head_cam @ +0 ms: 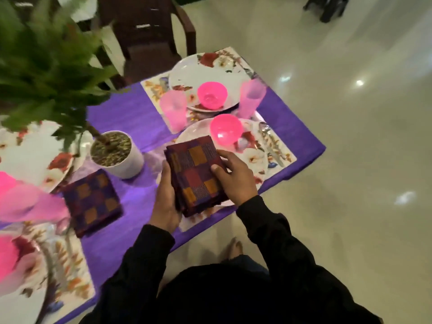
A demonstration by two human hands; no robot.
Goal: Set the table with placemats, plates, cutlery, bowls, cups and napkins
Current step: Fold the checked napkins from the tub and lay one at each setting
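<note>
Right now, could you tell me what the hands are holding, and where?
A stack of napkins: left hand grips its left edge, right hand pinches its right side.

The person wears a black long-sleeved garment; the loose, creased sleeves (268, 220) end at the wrists, leaving both hands bare, without visible rings or watch.

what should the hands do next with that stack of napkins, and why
Probably peel the top napkin off the stack of napkins and lay it beside the near plate. The left hand holds the stack from below, the right hand pinches its top, and one folded napkin already lies by the potted plant.
</note>
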